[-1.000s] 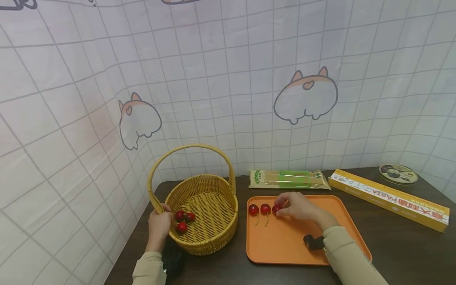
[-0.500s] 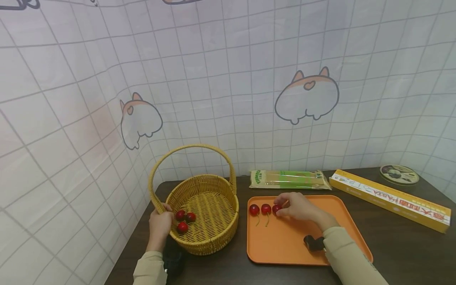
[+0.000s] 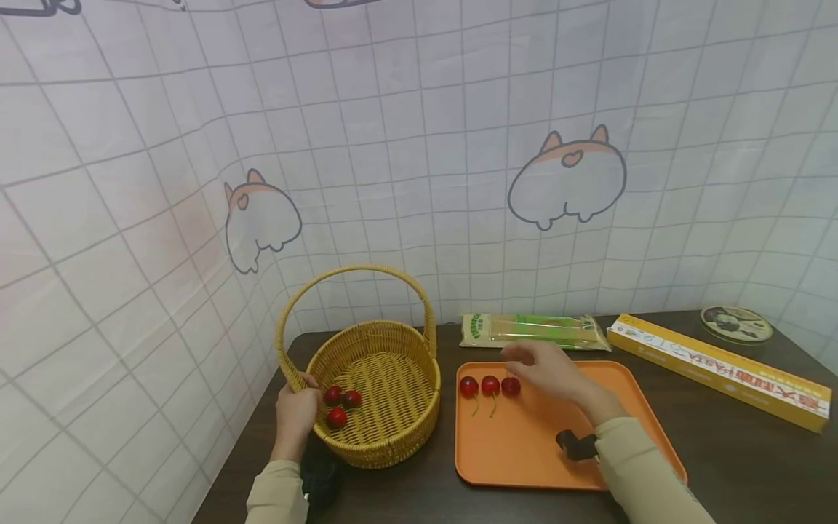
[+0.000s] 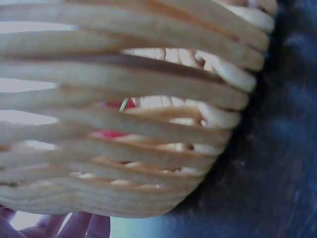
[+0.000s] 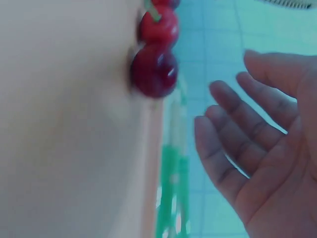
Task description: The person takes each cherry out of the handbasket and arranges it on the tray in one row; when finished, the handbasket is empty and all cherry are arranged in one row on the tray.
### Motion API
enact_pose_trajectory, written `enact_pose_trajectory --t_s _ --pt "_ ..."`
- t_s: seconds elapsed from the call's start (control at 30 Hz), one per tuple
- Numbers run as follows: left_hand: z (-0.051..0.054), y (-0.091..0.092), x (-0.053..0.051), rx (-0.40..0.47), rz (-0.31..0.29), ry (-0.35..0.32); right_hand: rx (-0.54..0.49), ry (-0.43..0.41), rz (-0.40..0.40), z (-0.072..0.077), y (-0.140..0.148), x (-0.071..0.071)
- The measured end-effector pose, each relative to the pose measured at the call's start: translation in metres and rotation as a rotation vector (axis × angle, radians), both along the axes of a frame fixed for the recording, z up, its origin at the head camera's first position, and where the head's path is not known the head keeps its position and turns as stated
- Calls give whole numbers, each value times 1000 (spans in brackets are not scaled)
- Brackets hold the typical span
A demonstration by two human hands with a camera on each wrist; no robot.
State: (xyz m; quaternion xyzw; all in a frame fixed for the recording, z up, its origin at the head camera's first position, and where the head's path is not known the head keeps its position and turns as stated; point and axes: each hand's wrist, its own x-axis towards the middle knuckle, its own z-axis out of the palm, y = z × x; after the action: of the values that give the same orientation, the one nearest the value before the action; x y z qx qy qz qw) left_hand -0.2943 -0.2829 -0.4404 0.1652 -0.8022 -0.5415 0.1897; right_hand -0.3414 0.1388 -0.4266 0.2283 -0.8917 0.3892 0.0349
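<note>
Right over the orange tray, right hand has fingers loosely apart near three cherries; left hand's clamped on the basket.

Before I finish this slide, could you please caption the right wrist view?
A right hand holding nothing, apart from three red cherries in a row.

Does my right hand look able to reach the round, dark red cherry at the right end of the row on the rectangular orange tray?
Probably yes: your right hand hovers close by, holding nothing, and nothing shows between it and the round, dark red cherry.
</note>
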Motion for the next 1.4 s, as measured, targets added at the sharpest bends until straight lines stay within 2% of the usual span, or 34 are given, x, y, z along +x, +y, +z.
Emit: enact_pose_trajectory --t_s 0.17,0.37,0.57,0.73,0.9,1.03,1.17,1.3,1.4 --pt "1 -1 -1 -16 7 -2 -56 57 20 15 -20 10" --pt "2 -2 -2 -32 22 -2 -88 160 131 23 -56 22" --pt "1 -3 -2 -31 16 -11 -56 235 270 20 -103 36" --pt "0 -4 -3 -23 19 -4 16 281 308 21 -139 38" --pt "3 -3 -3 -21 19 -3 90 190 344 22 -167 33" --pt "6 -3 -3 -23 21 -6 63 64 427 25 -186 23" --pt "7 -3 -3 -23 24 -3 27 -20 460 30 -202 14" --pt "3 -2 -3 -9 11 -5 42 -49 453 26 -217 11" --pt "1 -2 -3 2 2 -6 88 -11 431 19 -228 9"
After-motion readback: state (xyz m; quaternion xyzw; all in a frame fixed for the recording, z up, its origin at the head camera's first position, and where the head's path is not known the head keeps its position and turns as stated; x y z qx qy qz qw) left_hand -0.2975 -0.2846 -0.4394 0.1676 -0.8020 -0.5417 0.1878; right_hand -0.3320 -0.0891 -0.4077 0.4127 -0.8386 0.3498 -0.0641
